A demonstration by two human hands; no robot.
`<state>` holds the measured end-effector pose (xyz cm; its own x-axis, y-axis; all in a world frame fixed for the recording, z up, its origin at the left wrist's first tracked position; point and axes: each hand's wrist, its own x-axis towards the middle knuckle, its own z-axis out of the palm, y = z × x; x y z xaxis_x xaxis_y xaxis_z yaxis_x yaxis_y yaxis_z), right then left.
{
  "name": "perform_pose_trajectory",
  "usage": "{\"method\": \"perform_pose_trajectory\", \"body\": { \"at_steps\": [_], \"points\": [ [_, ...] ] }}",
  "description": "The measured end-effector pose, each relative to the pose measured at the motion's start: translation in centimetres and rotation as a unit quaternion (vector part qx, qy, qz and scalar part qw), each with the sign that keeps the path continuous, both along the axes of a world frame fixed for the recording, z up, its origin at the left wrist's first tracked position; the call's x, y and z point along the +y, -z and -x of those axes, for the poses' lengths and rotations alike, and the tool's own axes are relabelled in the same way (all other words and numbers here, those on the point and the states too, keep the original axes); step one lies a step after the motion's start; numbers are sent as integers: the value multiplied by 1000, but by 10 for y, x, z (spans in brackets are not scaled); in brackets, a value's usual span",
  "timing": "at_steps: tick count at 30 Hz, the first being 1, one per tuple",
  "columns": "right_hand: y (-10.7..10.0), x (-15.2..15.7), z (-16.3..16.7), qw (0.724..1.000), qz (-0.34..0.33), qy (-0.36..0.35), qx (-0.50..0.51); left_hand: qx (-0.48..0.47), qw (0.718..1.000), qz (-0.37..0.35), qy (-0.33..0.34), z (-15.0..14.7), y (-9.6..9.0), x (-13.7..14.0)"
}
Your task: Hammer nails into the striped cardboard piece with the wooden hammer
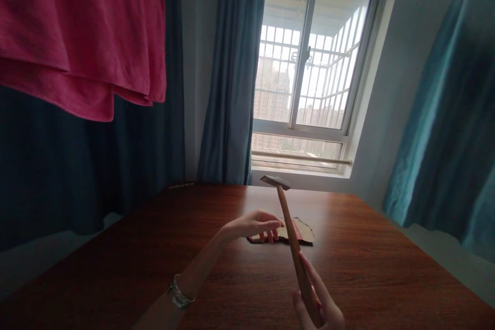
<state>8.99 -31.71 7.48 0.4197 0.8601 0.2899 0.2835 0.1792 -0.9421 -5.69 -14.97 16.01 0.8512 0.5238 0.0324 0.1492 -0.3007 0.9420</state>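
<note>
My right hand (319,301) is closed around the lower part of a hammer's (291,227) long wooden handle. The hammer tilts up and away from me, its narrow metal head above the far part of the table. My left hand (258,224) reaches in from the left, palm down, with its fingers apart and bent loosely downward. Below those fingers lies a flat beige and red patterned piece (303,232) with a dark edge, perhaps cloth. The left hand and the hammer handle hide part of it. Whether the fingertips touch it, I cannot tell.
The brown wooden table (371,268) reaches to the wall below a barred window (309,62). A pink cloth (85,36) hangs at the upper left. Blue curtains (234,72) hang beside the window. A silvery bracelet (179,291) circles my left wrist.
</note>
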Motion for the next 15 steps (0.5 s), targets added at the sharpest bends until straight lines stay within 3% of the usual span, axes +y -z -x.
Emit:
{"method": "perform_pose_trajectory", "body": {
  "at_steps": [3,8,13,15],
  "points": [
    [6,-2,20,999,-12,5,-38,-73,996,15,-41,4,19,-24],
    [28,-4,48,993,-83,-28,-78,-136,966,43,-216,18,48,-54],
    [62,-1,74,972,-85,-75,-204,-147,890,44,-429,31,81,-58],
    [72,1,88,963,-69,-80,-248,-132,873,49,-467,43,94,-53]
  ]
}}
